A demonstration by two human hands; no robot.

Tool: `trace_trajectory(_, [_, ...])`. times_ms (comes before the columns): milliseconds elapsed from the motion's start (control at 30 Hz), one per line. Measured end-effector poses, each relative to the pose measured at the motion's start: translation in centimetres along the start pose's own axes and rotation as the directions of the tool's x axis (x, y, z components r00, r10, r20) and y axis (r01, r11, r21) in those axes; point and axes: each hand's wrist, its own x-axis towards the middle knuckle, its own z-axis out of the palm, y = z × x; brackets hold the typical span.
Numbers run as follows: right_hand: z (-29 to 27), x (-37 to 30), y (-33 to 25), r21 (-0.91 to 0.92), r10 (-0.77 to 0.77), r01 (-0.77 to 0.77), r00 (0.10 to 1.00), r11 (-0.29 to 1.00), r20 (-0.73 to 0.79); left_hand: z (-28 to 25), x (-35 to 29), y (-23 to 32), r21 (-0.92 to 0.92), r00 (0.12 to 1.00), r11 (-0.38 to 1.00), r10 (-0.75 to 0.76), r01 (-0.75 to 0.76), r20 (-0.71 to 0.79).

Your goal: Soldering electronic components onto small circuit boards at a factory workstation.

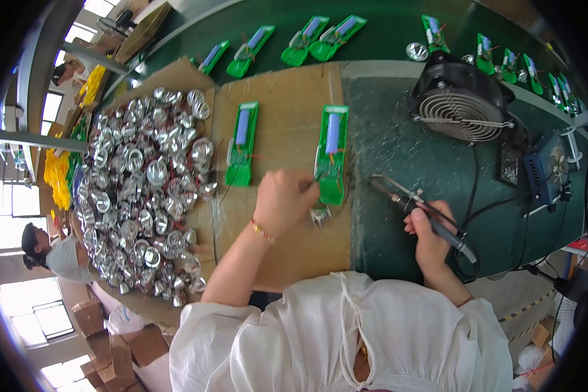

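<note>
My left hand (283,199) is closed in a pinch at the lower left edge of a green plastic housing (332,189). That housing lies on the cardboard and carries a blue cylindrical battery (333,134), a small circuit board and thin wires. Just below my fingertips is a small shiny reflector (320,215), somewhat blurred; what the fingers pinch is hidden. My right hand (431,238) grips a soldering iron (448,236), its tip pointing up and left, apart from the housing. A second green housing (240,171) with a battery and loose wires lies left of the first.
Many silver reflectors (157,171) are heaped on cardboard at the left. A black fan (464,98) stands at the back right, with a blue soldering station (536,175) and cables beside it. More green housings (248,55) line the far side of the bench.
</note>
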Motion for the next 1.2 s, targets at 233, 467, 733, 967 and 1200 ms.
trace_trajectory(233, [0.5, 0.3, -0.1, -0.003, 0.062, -0.062, 0.998, 0.998, 0.007, 0.3, 20.5, 6.8, 0.073, 0.924, 0.972, 0.234, -0.222, -0.302])
trace_trajectory(467, [0.2, 0.5, 0.2, -0.122, 0.08, -0.076, 0.996, 0.99, 0.034, -2.2, 25.8, 5.2, 0.454, 0.909, 0.861, 0.356, -0.23, -0.215])
trace_trajectory(733, [0.1, 0.7, 0.3, -0.085, 0.027, -0.024, 0.999, 0.996, 0.032, -1.2, 17.8, 4.6, 0.351, 0.904, 0.914, 0.312, -0.201, -0.293])
trace_trajectory(967, [0.5, 0.8, 0.1, -0.073, 0.026, -0.029, 0.999, 0.997, -0.04, 2.3, -2.2, 1.9, 0.158, 0.877, 0.973, 0.22, -0.167, -0.426])
trace_trajectory(1200, [0.4, 0.9, 0.8, -0.04, -0.033, 0.031, 0.997, 0.999, -0.068, -1.7, -7.7, -3.8, 0.023, 0.706, 0.999, -0.016, 0.045, -0.708])
